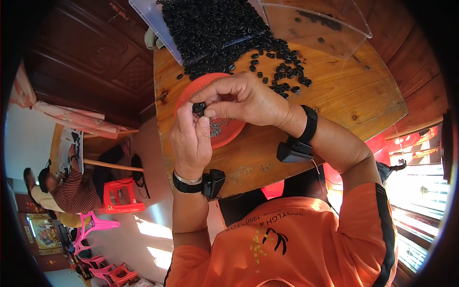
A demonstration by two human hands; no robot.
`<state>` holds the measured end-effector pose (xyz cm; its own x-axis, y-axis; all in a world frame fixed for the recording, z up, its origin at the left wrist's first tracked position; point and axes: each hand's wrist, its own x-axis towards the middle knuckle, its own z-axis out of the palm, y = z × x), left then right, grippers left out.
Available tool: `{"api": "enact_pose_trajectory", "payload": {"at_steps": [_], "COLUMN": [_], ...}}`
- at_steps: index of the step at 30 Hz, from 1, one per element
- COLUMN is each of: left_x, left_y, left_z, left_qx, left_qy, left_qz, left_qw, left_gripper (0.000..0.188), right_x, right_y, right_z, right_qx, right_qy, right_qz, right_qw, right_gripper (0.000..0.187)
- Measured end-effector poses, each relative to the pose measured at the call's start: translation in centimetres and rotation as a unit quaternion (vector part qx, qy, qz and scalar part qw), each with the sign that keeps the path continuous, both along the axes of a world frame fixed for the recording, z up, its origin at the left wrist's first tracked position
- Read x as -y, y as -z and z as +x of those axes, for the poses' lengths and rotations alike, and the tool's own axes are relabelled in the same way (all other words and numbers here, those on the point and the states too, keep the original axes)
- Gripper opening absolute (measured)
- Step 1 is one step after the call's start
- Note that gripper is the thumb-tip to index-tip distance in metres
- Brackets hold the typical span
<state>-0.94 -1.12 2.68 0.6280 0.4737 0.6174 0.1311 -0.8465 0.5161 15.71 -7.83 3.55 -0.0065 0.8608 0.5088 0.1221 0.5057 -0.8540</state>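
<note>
Above a red-orange bowl (234,136), my two hands meet around a small black oval piece with holes (198,108). My left hand (190,136) grips it from the near left side, thumb pointing up along it. From the right, my right hand (246,98) pinches at the same piece with thumb and fingertips. Whether the fingers also hold a tiny metal part is too small to tell. Thin grey metal pieces, like small screws or pins (216,128), lie in the bowl, partly hidden by my hands.
Beyond the bowl, a clear bin (174,45) spills a heap of black pieces (215,28) onto the wooden table (334,105). More lie loose (287,71) to its right. A clear plastic tray (311,28) stands far right. Another person (76,191) sits at a table leftward.
</note>
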Motion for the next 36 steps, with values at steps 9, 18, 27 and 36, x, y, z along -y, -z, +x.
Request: {"api": "enact_pose_trajectory", "payload": {"at_steps": [9,18,27,36], "left_x": [-0.3,0.9,2.0,0.5], "left_y": [0.3,-0.1,0.1,0.5], "left_z": [0.0,0.2,0.6,0.8], "left_qx": [0.010,-0.007,0.018,0.034], "left_qy": [-0.014,-0.022,-0.065,-0.024], "left_qz": [0.055,0.017,-0.021,-0.260], "left_qw": [0.998,1.000,0.997,0.965], "left_gripper": [0.028,0.028,0.020,0.025], "right_x": [-0.1,0.3,-0.1,-0.7], "right_y": [0.0,0.1,0.5,0.8], "right_z": [0.1,0.0,-0.6,0.0], "right_qx": [-0.001,-0.024,-0.067,-0.057], "right_qy": [-0.010,-0.021,-0.060,-0.034], "right_qz": [0.001,-0.009,-0.053,-0.129], "right_qw": [1.000,0.999,0.995,0.989], "right_gripper": [0.027,0.023,0.022,0.023]}}
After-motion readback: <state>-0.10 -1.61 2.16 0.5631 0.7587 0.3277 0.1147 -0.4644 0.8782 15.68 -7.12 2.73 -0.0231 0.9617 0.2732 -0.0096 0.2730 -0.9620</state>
